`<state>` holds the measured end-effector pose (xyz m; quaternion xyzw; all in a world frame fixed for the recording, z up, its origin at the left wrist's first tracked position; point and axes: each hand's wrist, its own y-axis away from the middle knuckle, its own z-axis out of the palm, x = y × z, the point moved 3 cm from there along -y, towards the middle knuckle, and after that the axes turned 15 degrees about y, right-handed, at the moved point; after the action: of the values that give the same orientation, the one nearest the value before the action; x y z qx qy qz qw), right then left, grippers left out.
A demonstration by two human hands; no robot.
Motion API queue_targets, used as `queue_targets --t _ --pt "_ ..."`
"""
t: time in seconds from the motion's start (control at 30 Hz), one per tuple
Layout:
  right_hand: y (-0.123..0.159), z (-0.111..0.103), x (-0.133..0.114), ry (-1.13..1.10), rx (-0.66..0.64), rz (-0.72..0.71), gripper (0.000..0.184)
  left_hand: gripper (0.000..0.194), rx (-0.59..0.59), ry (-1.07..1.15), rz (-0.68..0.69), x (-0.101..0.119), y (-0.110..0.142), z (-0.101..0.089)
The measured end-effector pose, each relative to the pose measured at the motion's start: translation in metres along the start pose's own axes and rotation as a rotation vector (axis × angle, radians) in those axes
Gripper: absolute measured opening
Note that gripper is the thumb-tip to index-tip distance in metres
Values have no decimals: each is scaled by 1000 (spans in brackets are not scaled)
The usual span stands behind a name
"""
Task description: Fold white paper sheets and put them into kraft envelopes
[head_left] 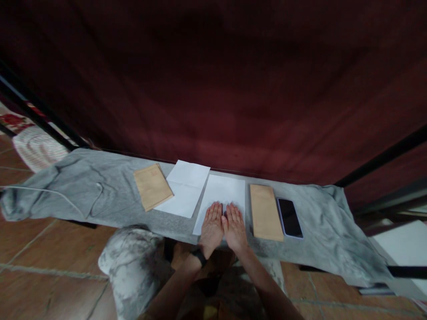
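My left hand and my right hand lie flat, side by side, on the lower part of a white sheet of paper. Their fingers are stretched out and point away from me, with the thumbs close together. Neither hand grips anything. Left of this sheet is a second white sheet with a crease across it. A brown envelope overlaps that sheet's left side. To the right of my hands lies another brown envelope, with a smartphone beside it.
A grey cloth covers the narrow bench, rumpled at both ends. Over its left part runs a thin white cable. A dark red curtain hangs behind, between dark poles. Brown tiles cover the floor.
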<state>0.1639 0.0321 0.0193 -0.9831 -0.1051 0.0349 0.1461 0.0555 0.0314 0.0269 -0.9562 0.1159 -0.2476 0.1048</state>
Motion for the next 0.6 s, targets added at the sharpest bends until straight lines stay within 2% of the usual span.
queue_targets --t 0.1,0.2,0.43,0.6 --pt "-4 11 8 28 9 24 57 57 -19 -18 -16 -8 -9 7" --pt "-2 17 17 49 69 92 59 58 21 -34 -50 -17 -9 7" --pt "6 17 23 61 128 193 64 61 143 -47 -128 -30 -2 -1" --pt "11 17 27 46 139 250 64 61 215 -38 -114 -32 2 -4"
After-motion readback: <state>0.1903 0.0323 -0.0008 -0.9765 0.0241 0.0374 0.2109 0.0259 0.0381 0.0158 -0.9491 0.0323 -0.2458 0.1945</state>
